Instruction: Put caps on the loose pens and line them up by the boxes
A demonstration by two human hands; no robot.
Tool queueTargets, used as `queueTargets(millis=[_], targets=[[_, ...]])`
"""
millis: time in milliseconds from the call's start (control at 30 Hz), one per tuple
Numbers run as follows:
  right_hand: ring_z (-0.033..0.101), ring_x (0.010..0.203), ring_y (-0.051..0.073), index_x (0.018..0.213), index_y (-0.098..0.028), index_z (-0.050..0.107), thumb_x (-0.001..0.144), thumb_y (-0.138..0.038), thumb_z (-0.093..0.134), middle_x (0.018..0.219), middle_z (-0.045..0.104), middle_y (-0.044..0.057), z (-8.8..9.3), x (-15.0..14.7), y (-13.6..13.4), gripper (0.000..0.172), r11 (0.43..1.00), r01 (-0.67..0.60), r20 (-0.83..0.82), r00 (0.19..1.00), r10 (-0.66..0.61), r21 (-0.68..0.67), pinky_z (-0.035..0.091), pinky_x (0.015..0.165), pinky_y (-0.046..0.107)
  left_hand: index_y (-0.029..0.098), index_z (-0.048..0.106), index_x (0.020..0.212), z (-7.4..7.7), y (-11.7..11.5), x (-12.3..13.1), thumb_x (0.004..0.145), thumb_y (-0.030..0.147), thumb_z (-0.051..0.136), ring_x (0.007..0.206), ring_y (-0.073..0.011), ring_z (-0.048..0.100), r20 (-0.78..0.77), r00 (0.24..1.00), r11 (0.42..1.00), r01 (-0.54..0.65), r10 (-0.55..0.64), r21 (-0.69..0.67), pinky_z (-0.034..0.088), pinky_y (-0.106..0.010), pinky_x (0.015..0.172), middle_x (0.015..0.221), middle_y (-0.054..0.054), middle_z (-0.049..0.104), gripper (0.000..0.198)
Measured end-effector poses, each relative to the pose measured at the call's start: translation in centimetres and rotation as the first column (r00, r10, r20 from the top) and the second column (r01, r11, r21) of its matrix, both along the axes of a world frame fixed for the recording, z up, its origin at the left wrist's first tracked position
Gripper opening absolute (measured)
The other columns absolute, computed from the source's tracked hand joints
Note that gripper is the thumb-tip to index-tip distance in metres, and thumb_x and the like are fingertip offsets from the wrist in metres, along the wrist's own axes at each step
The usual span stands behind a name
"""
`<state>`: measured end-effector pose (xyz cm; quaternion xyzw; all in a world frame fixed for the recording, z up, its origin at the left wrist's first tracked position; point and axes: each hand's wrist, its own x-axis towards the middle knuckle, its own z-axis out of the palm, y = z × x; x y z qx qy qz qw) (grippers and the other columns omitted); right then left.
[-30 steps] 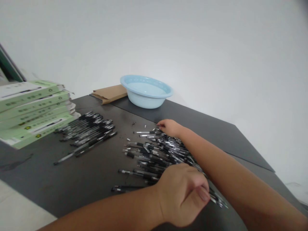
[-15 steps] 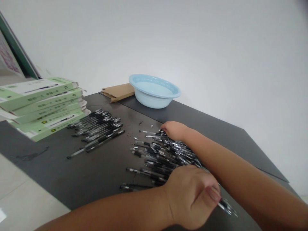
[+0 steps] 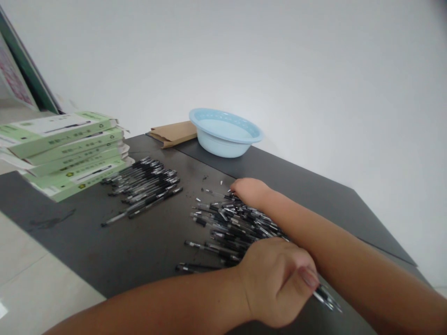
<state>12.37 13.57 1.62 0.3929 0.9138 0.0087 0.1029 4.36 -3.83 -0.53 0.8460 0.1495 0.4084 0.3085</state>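
Note:
A loose heap of black-and-clear pens (image 3: 230,225) lies on the dark table (image 3: 146,251). My left hand (image 3: 279,281) is curled at the near end of the heap, closed round several pens whose tips stick out to the right (image 3: 326,298). My right hand (image 3: 249,190) rests on the far end of the heap with its fingers bent down among the pens; what it grips is hidden. My right forearm lies along the heap's right side. A second, tidier row of pens (image 3: 145,184) lies to the left.
A stack of green boxes (image 3: 66,149) stands at the table's left edge. A light blue basin (image 3: 225,132) and a flat brown cardboard piece (image 3: 172,132) sit at the back. A white wall rises behind. Pale floor shows at the lower left.
The view has shifted, so everything has slid right in the picture. Both hands stay at the heap; the far pens have been drawn slightly closer together.

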Motion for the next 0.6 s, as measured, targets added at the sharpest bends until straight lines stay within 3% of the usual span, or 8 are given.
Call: queueTargets(millis=[133,233,300,400,433,533,600], targets=[[0.067,0.109,0.025,0.102,-0.015,0.07,0.1,-0.018,0.063,0.111,0.073,0.012,0.7,0.9,-1.7,0.008,0.999,0.027,-0.156,0.988,-0.021,0.039,0.052,0.098,0.04,0.018,0.064,0.097,0.1,0.1,-0.1,0.108,0.061,-0.001,0.082,-0.0213,0.07,0.002,1.0,1.0,0.002,-0.002,0.005,0.052,-0.034,0.079,0.084,-0.009,0.071,0.079],[0.068,0.092,0.022,0.098,-0.017,0.069,0.097,-0.015,0.061,0.097,0.074,0.008,1.3,3.3,-4.2,0.008,0.993,0.107,-0.304,0.949,-0.089,0.043,0.052,0.085,0.032,0.018,0.062,0.094,0.3,0.1,-0.3,0.109,0.059,0.004,0.085,-0.0218,0.07,0.019,1.0,1.0,0.005,-0.005,0.005,0.052,-0.035,0.081,0.087,-0.009,0.072,0.073],[0.069,0.085,0.02,0.105,-0.019,0.069,0.098,-0.018,0.06,0.094,0.075,0.006,1.4,5.7,-6.6,0.012,0.984,0.176,-0.399,0.905,-0.149,0.031,0.053,0.078,0.031,0.018,0.062,0.095,0.4,0.1,-0.4,0.111,0.053,0.009,0.087,-0.0213,0.07,0.042,0.999,1.0,-0.016,0.016,-0.001,0.052,-0.035,0.083,0.09,-0.009,0.073,0.065],[0.073,0.09,0.02,0.131,-0.022,0.065,0.101,-0.022,0.058,0.107,0.078,0.006,0.8,9.7,-11.0,0.03,0.958,0.285,-0.531,0.812,-0.242,0.0,0.057,0.081,0.033,0.018,0.063,0.098,0.5,-0.1,-0.4,0.112,0.042,0.018,0.09,-0.0212,0.069,0.069,0.996,0.999,-0.048,0.048,-0.002,0.052,-0.036,0.087,0.093,-0.008,0.074,0.052],[0.074,0.093,0.021,0.129,-0.023,0.067,0.102,-0.027,0.059,0.11,0.078,0.007,0.4,11.0,-12.6,0.028,0.945,0.323,-0.597,0.75,-0.283,-0.042,0.059,0.083,0.035,0.018,0.064,0.098,0.5,-0.2,-0.4,0.111,0.039,0.021,0.091,-0.0214,0.069,0.069,0.996,0.998,-0.062,0.062,-0.008,0.051,-0.036,0.088,0.094,-0.008,0.074,0.05],[0.077,0.095,0.023,0.109,-0.025,0.075,0.099,-0.038,0.069,0.106,0.08,0.007,-1.1,13.7,-17.2,0.018,0.886,0.322,-0.825,0.355,-0.439,-0.333,0.062,0.085,0.038,0.018,0.066,0.097,0.7,-0.2,-0.4,0.11,0.031,0.027,0.093,-0.0218,0.066,0.034,0.993,0.991,-0.112,0.114,-0.068,0.05,-0.037,0.09,0.096,-0.009,0.073,0.043],[0.076,0.097,0.022,0.101,-0.026,0.077,0.094,-0.037,0.076,0.106,0.079,0.006,-2.2,14.7,-19.8,0.013,0.883,0.281,-0.885,0.172,-0.432,-0.376,0.062,0.086,0.036,0.018,0.066,0.097,0.8,-0.2,-0.3,0.109,0.028,0.03,0.094,-0.0213,0.065,-0.009,0.99,0.982,-0.144,0.144,-0.121,0.049,-0.037,0.089,0.095,-0.007,0.071,0.039]])
